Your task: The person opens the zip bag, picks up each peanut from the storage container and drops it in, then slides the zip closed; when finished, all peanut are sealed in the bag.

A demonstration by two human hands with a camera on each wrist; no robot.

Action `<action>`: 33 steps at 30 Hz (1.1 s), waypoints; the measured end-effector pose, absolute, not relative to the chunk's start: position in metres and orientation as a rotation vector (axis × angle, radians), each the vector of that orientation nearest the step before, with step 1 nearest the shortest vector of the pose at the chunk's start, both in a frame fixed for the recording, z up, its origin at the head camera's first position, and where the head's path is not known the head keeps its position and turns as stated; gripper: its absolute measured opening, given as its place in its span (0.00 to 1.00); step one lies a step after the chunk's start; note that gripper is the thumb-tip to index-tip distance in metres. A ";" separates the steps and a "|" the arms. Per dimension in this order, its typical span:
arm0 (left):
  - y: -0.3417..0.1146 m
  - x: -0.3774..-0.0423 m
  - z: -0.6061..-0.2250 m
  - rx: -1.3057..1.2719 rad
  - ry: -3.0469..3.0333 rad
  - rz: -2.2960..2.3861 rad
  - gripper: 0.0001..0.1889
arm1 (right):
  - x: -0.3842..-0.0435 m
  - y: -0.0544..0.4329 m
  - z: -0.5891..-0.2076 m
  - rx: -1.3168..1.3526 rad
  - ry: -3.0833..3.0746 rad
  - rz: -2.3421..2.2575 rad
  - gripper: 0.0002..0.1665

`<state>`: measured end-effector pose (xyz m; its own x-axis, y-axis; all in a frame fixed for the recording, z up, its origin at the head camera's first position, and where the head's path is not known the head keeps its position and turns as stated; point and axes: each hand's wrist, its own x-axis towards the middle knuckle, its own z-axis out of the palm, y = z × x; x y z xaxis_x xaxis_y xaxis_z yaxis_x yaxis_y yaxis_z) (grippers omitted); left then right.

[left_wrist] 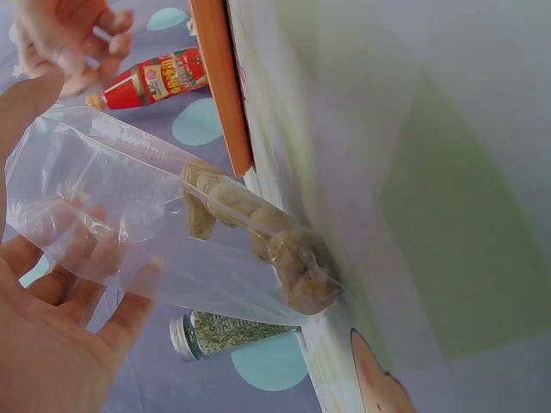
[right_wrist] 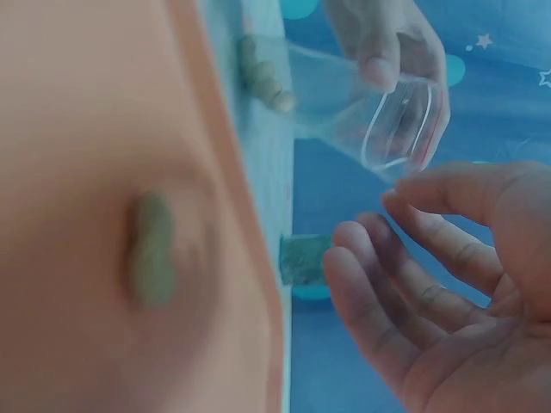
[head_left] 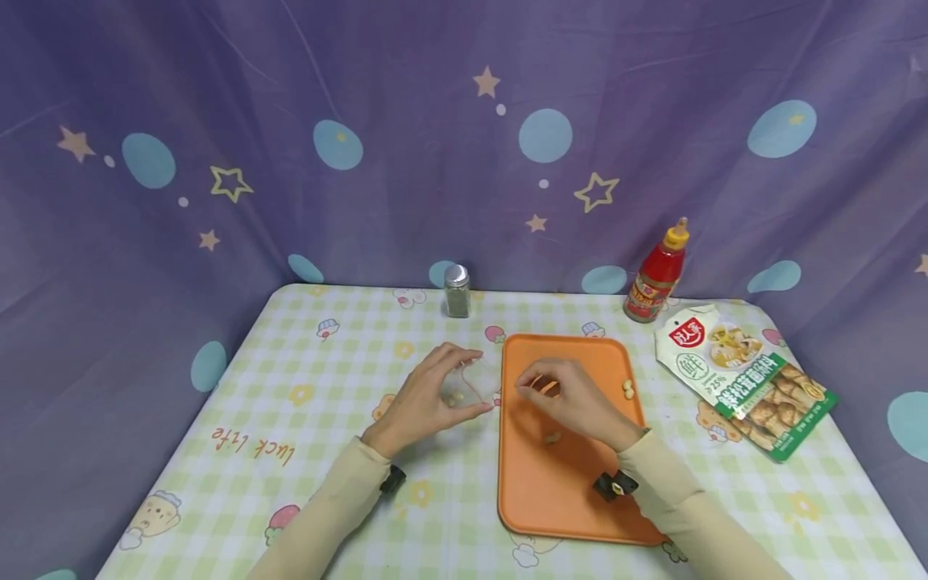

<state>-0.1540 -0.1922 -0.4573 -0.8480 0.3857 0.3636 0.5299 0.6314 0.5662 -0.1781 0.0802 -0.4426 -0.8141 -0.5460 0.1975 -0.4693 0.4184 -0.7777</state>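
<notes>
My left hand [head_left: 424,399] holds a clear plastic bag [left_wrist: 142,224] upright by its mouth, with thumb and fingers spread round it. Several peanuts in their shells [left_wrist: 297,271] lie at the bottom of the bag, down at the tablecloth. Over the orange tray [head_left: 536,507] is my right hand [head_left: 573,399], its fingers loosely bent and nothing seen in them. Its thumb and index fingertips come close together near the bag's mouth in the right wrist view. One peanut [right_wrist: 153,249] lies on the tray below this hand. More peanuts [head_left: 628,390] sit by the tray's right rim.
A shaker of green flakes [head_left: 457,292] stands at the back edge of the table. Behind the tray on the right is a red sauce bottle [head_left: 656,278] with a yellow cap. A green and white mushroom seasoning packet [head_left: 747,379] lies right of the tray.
</notes>
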 end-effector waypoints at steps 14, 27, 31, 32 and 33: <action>-0.192 -0.152 -0.456 -0.747 -2.644 -1.027 0.39 | -0.169 0.114 -0.471 -1.003 2.583 -1.180 0.03; -0.191 -0.152 -0.456 -0.764 -2.625 -0.995 0.39 | -0.156 0.124 -0.478 -0.953 2.583 -1.152 0.08; -0.191 -0.153 -0.455 -0.765 -2.628 -0.993 0.39 | -0.153 0.122 -0.482 -0.967 2.567 -1.167 0.09; -0.191 -0.153 -0.455 -0.766 -2.628 -0.994 0.39 | -0.152 0.121 -0.482 -0.975 2.560 -1.172 0.09; -0.191 -0.153 -0.455 -0.766 -2.628 -0.995 0.39 | -0.151 0.120 -0.483 -0.980 2.550 -1.177 0.09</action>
<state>-0.1529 -0.1913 -0.4554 -0.8375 0.3906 0.3822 0.5458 0.6334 0.5486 -0.1511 0.1204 -0.4829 -0.7706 -0.6266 0.1167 -0.4953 0.4733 -0.7285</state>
